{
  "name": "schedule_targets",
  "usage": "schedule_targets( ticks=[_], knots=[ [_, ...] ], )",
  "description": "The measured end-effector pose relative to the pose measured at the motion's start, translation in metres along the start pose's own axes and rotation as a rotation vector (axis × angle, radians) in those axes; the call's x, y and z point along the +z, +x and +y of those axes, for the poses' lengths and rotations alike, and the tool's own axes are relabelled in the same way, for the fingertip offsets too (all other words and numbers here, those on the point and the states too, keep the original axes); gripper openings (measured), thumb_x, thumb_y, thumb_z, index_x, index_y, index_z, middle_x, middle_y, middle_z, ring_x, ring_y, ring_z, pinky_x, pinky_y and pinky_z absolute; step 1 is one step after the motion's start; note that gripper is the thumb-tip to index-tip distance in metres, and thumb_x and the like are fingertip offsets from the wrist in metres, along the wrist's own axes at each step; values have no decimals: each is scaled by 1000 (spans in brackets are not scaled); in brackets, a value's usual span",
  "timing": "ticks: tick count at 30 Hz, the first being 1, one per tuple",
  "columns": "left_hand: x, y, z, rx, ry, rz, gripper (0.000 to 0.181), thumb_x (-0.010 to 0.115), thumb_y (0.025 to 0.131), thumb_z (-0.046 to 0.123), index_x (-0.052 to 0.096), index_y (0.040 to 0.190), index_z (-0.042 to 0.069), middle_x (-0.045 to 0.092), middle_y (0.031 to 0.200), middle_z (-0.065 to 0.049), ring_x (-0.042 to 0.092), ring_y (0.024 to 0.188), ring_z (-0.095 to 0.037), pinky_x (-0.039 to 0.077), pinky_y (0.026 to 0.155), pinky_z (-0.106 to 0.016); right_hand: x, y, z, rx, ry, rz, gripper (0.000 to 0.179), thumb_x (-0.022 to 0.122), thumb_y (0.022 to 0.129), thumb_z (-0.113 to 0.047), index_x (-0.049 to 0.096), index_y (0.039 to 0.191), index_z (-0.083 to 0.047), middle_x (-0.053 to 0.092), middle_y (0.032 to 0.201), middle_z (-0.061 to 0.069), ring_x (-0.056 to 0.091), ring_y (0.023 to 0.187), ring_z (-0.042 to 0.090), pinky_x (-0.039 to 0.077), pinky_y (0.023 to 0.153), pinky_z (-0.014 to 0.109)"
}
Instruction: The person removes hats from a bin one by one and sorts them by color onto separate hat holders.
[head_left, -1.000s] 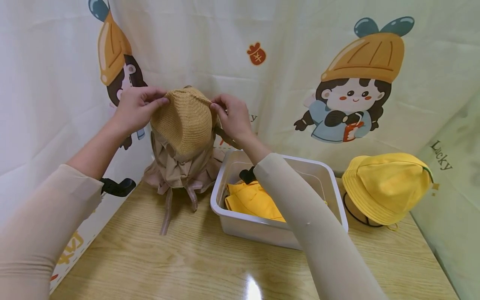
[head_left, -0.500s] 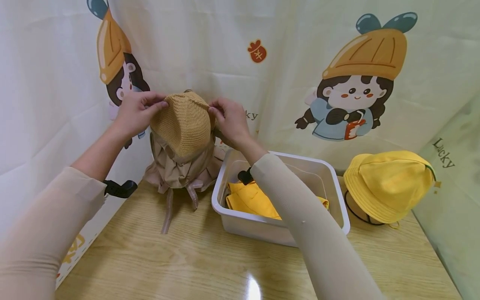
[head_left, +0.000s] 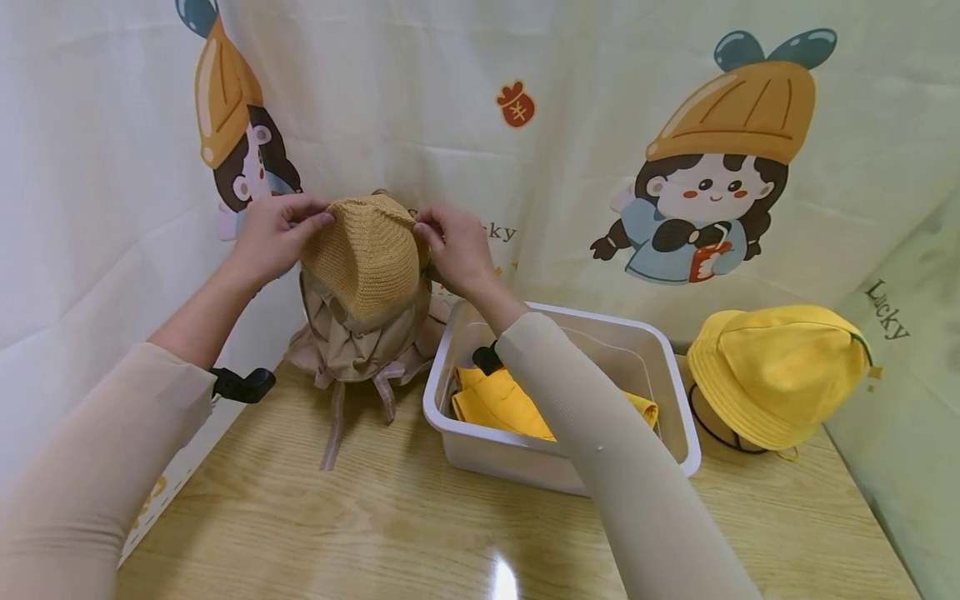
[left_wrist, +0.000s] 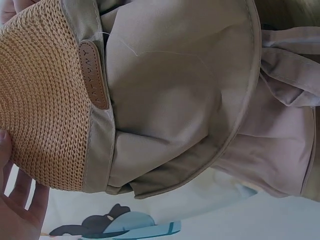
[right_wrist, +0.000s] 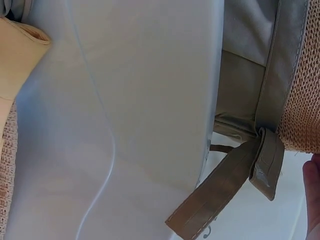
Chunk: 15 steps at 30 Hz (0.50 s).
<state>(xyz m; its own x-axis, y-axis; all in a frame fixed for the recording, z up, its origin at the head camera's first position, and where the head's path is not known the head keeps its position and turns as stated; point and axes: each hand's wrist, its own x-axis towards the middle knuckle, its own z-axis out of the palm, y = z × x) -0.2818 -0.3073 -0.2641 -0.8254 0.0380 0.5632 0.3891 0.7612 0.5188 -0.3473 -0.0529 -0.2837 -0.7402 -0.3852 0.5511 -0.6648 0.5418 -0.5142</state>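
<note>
A sun hat with a tan woven crown hangs between both hands at the back left. In the left wrist view its khaki brim shows folds, and a small leather label sits on the band. My left hand pinches one side of the crown's top between thumb and fingers. The opposite side is pinched by my right hand. A brown fabric strap dangles from the band in the right wrist view. Below the brim, pinkish-beige fabric with ties reaches down onto the table.
A white plastic tub holding folded yellow fabric stands right of the sun hat, partly behind my right forearm. Farther right, a yellow bucket hat sits raised on a stand. Printed curtains enclose the wooden table.
Both hands have come down slightly with the sun hat, and the right hand has shifted a little left. Their pinch on the crown looks the same. The yellow hat stays put.
</note>
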Motion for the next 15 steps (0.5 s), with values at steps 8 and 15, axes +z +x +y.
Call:
schedule_targets(
  ticks=[8, 15],
  knots=[
    [3, -4, -3, 3, -8, 12, 22, 63, 99, 19, 75, 111, 4, 73, 99, -17, 55, 77, 2, 42, 65, -11, 4, 1, 2, 2, -24, -7, 15, 62, 99, -28, 72, 99, -16, 73, 97, -4, 63, 85, 10, 50, 81, 27],
    [8, -9, -11, -5, -2, 30, 23, 63, 100, 20, 74, 110, 3, 73, 102, -16, 55, 79, 7, 42, 68, -9, 8, -1, 2, -3, -42, -28, 18, 62, 99, -27, 73, 105, -15, 73, 99, -2, 64, 86, 11, 51, 82, 28]
  ],
)
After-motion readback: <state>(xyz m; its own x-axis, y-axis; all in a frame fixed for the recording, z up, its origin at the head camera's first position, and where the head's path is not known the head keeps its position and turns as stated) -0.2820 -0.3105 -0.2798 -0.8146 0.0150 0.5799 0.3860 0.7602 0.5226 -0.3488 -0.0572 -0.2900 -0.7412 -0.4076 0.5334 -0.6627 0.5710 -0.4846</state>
